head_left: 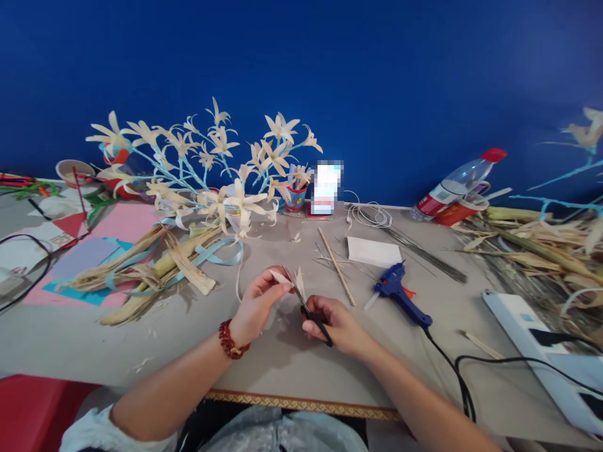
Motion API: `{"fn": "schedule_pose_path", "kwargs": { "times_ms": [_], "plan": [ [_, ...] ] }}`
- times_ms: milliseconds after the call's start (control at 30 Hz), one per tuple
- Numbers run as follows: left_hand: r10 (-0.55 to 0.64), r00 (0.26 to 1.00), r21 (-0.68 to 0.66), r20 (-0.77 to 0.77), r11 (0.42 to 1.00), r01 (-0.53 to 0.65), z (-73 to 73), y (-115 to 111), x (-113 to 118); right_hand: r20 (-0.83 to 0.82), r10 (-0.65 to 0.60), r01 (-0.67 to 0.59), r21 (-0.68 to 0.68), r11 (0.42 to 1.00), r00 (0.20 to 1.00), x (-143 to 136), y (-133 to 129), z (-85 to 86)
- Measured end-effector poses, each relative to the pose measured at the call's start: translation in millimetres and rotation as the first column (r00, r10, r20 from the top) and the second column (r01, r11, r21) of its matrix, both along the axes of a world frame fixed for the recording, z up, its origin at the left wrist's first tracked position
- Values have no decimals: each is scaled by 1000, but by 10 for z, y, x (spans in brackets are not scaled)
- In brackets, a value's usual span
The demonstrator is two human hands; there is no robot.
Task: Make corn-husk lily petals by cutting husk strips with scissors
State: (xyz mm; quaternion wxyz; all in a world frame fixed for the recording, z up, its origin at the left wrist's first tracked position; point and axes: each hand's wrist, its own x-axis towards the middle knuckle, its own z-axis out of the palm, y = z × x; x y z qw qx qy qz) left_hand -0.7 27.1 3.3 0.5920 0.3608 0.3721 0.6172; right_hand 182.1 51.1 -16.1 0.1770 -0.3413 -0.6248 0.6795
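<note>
My left hand [260, 296], with a red beaded bracelet at the wrist, pinches a pale petal-shaped strip [281, 278] between thumb and fingers. Wrapped around the black handles of a pair of scissors [319, 325] is my right hand [335, 320]. The blades point up and left, reaching the strip by my left fingertips. Another pale pointed piece [300, 280] stands beside the blades; what supports it I cannot tell. Behind my hands, handmade cream flowers [245, 204] on light blue stems rise from a cup.
A blue glue gun [400, 292] lies to the right, its cable running to the front edge near a white power strip [522, 345]. Dried husks [164, 263] lie left. A wooden stick [336, 267], white card [374, 251], wires [424, 254] and a tilted bottle [455, 185] are farther back.
</note>
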Motion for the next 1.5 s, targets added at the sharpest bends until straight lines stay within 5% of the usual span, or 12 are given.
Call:
{"fn": "schedule_pose_path", "kwargs": {
  "times_ms": [800, 1500],
  "plan": [
    [-49, 998, -1, -42, 999, 49, 55, 10, -36, 12, -7, 7, -53, 999, 1000, 24, 26, -3],
    [-233, 951, -96, -203, 971, 218, 33, 25, -125, 88, 102, -101, -12, 995, 991, 139, 137, 107]
  ]
}}
